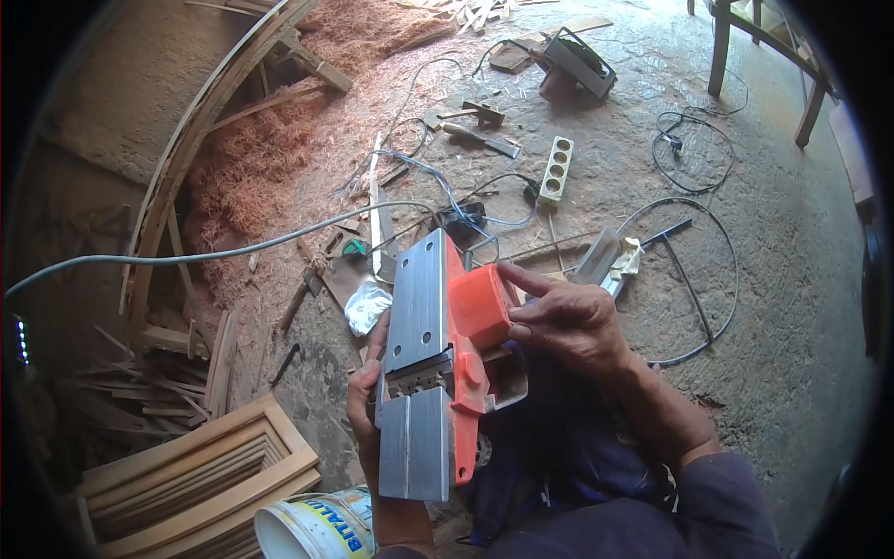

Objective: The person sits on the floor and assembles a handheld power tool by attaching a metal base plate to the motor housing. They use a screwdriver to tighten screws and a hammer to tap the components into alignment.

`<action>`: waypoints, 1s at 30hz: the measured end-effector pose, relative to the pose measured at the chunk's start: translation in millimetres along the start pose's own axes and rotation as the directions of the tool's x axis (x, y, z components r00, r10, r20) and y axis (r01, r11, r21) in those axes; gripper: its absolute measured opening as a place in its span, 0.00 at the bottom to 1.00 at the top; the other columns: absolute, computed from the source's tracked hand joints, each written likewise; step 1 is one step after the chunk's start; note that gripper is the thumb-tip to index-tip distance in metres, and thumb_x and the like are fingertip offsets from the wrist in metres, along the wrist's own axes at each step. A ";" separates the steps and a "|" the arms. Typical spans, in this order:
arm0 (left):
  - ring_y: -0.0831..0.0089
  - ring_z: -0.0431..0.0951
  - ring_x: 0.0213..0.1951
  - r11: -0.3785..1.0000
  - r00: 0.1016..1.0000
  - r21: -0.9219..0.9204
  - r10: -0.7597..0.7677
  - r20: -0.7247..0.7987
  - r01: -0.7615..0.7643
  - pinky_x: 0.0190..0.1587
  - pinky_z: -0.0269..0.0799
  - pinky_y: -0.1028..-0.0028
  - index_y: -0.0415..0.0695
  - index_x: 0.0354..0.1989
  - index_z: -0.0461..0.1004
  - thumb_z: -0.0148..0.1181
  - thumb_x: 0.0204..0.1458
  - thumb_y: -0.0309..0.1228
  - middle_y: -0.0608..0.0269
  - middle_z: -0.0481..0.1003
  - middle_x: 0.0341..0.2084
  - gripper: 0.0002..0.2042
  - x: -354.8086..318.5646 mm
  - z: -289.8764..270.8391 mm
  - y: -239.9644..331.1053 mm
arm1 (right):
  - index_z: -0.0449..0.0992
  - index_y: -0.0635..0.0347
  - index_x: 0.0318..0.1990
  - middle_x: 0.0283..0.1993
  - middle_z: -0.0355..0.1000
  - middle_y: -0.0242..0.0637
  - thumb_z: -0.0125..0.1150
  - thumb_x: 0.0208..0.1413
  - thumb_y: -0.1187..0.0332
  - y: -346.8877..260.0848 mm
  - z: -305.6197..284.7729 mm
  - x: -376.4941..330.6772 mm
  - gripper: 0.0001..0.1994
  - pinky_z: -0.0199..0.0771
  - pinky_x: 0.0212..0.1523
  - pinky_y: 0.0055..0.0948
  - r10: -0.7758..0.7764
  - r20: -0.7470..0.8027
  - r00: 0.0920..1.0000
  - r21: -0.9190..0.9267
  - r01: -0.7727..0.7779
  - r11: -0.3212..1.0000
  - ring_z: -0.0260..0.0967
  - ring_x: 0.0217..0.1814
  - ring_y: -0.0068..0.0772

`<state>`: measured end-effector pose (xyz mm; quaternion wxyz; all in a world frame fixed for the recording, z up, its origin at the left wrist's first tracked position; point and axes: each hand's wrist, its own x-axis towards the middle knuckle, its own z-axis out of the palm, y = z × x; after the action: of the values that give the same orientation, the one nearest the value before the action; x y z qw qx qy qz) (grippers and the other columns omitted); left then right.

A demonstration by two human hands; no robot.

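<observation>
An electric hand planer (416, 307) is held up in front of me, its grey metal sole turned toward me. The blade slot crosses the sole below its middle, and an orange housing runs along the right side. My left hand (363, 396) supports the planer from its left edge, fingers partly hidden behind it. With thumb and fingers, my right hand (579, 321) grips the boxy orange cover (480, 306) that sticks out on the right. Whether this cover is loose or fixed cannot be seen.
Beyond the planer lie a power strip (556, 172), a chisel (481, 141), a hammer (482, 113) and tangled cables. Reddish wood shavings (251, 182) heap up at the left. A white bucket (312, 529) and a slatted wooden frame (200, 475) stand lower left. A try square (684, 279) lies right.
</observation>
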<state>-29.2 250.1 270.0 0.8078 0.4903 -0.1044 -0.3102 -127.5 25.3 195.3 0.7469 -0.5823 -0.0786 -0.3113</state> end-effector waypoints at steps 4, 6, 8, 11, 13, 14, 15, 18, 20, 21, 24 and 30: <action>0.57 0.75 0.60 0.987 1.000 0.161 0.005 -0.003 -0.005 0.62 0.72 0.62 0.34 0.73 0.50 0.44 0.56 0.43 0.41 0.67 0.62 0.37 0.6 12.9 0.6 | 0.83 0.65 0.42 0.65 0.70 0.52 0.70 0.56 0.76 2.9 -3.5 -2.0 0.07 0.79 0.54 0.29 0.059 -0.061 0.996 0.043 -0.056 0.997 0.74 0.61 0.34; 0.56 0.74 0.59 0.981 1.000 0.195 0.008 0.014 -0.011 0.63 0.70 0.59 0.34 0.72 0.51 0.45 0.57 0.44 0.41 0.67 0.62 0.37 1.8 11.8 0.8 | 0.81 0.66 0.42 0.64 0.71 0.49 0.67 0.59 0.75 -2.5 -6.9 0.8 0.06 0.81 0.48 0.26 0.246 -0.076 0.966 0.196 -0.228 0.954 0.75 0.56 0.29; 0.56 0.74 0.60 0.963 0.999 0.268 0.011 0.052 -0.024 0.63 0.70 0.59 0.34 0.72 0.50 0.46 0.57 0.44 0.41 0.68 0.61 0.37 4.6 9.1 0.7 | 0.79 0.65 0.41 0.59 0.76 0.41 0.62 0.65 0.70 -1.7 -6.3 2.4 0.06 0.80 0.38 0.19 0.269 -0.120 0.956 0.170 -0.247 0.954 0.76 0.48 0.21; 0.55 0.74 0.60 0.946 0.993 0.317 0.039 0.108 -0.072 0.63 0.71 0.60 0.32 0.72 0.49 0.47 0.57 0.43 0.39 0.67 0.61 0.38 13.6 -17.7 -6.5 | 0.79 0.62 0.39 0.51 0.78 0.40 0.59 0.67 0.68 -8.5 -4.4 4.1 0.08 0.81 0.38 0.24 0.407 -0.192 0.893 0.139 -0.386 0.912 0.77 0.44 0.26; 0.57 0.73 0.62 0.928 0.994 0.370 0.010 0.107 -0.049 0.64 0.68 0.63 0.30 0.72 0.49 0.48 0.56 0.43 0.39 0.67 0.62 0.39 12.3 -30.0 -5.8 | 0.78 0.62 0.40 0.49 0.77 0.41 0.58 0.67 0.66 -10.9 -5.2 3.2 0.08 0.81 0.36 0.27 0.301 -0.280 0.912 -0.226 -0.367 0.902 0.77 0.40 0.30; 0.59 0.71 0.63 0.908 0.996 0.419 -0.028 0.090 -0.013 0.64 0.66 0.66 0.29 0.73 0.49 0.47 0.56 0.42 0.39 0.66 0.63 0.39 11.7 -32.1 -0.8 | 0.77 0.61 0.41 0.48 0.77 0.41 0.57 0.68 0.65 -10.6 -5.5 5.5 0.09 0.80 0.35 0.28 0.232 -0.303 0.924 -0.398 -0.344 0.850 0.77 0.39 0.31; 0.60 0.69 0.64 0.895 0.995 0.445 -0.026 0.098 -0.020 0.66 0.61 0.68 0.28 0.73 0.50 0.47 0.55 0.42 0.39 0.65 0.64 0.40 13.5 -29.4 -3.3 | 0.76 0.61 0.45 0.50 0.76 0.42 0.57 0.68 0.66 -9.2 -18.7 6.0 0.08 0.80 0.36 0.30 0.184 -0.382 0.906 -0.511 -0.373 0.775 0.77 0.40 0.33; 0.61 0.66 0.66 0.862 0.989 0.504 -0.024 0.146 -0.053 0.68 0.56 0.71 0.26 0.72 0.50 0.47 0.55 0.42 0.39 0.63 0.66 0.40 23.0 -31.7 -5.4 | 0.73 0.61 0.56 0.55 0.74 0.44 0.55 0.68 0.69 -7.1 -48.2 8.4 0.13 0.77 0.42 0.33 -0.090 -0.435 0.896 -0.778 -0.324 0.538 0.76 0.47 0.35; 0.62 0.68 0.64 0.866 0.990 0.497 -0.010 0.140 -0.062 0.67 0.57 0.71 0.26 0.72 0.51 0.46 0.56 0.43 0.39 0.64 0.66 0.40 22.7 -32.2 -5.8 | 0.70 0.59 0.63 0.59 0.72 0.44 0.54 0.68 0.70 -5.9 -38.7 10.1 0.18 0.74 0.50 0.33 -0.191 -0.318 0.929 -0.800 -0.154 0.580 0.73 0.56 0.33; 0.62 0.69 0.63 0.867 0.991 0.493 -0.002 0.136 -0.066 0.67 0.58 0.71 0.26 0.72 0.51 0.46 0.56 0.44 0.40 0.64 0.66 0.40 22.0 -33.0 -5.5 | 0.69 0.58 0.65 0.60 0.72 0.44 0.53 0.68 0.70 -5.7 -33.1 10.0 0.20 0.72 0.54 0.33 -0.152 -0.290 0.945 -0.728 -0.114 0.676 0.71 0.60 0.33; 0.67 0.73 0.57 0.834 0.992 0.545 0.031 0.119 -0.091 0.63 0.62 0.72 0.28 0.72 0.53 0.45 0.57 0.44 0.41 0.66 0.64 0.38 16.2 -34.2 -4.7 | 0.69 0.59 0.66 0.66 0.69 0.45 0.51 0.69 0.62 -2.2 -23.5 12.9 0.22 0.59 0.70 0.36 0.276 -0.095 0.957 -0.194 -0.289 0.937 0.62 0.71 0.35; 0.58 0.74 0.53 0.516 0.693 0.545 0.699 0.177 -0.661 0.58 0.69 0.59 0.33 0.53 0.69 0.45 0.67 0.52 0.45 0.72 0.48 0.28 15.3 -36.5 -44.1 | 0.75 0.64 0.59 0.65 0.69 0.48 0.48 0.70 0.58 4.7 -15.4 36.5 0.21 0.61 0.69 0.39 0.167 0.136 0.977 -0.410 -0.098 0.907 0.65 0.69 0.44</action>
<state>-17.5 253.0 212.0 0.6810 0.6371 -0.3488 0.0928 -99.7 -1.9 204.2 0.6216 -0.7511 -0.0359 -0.2192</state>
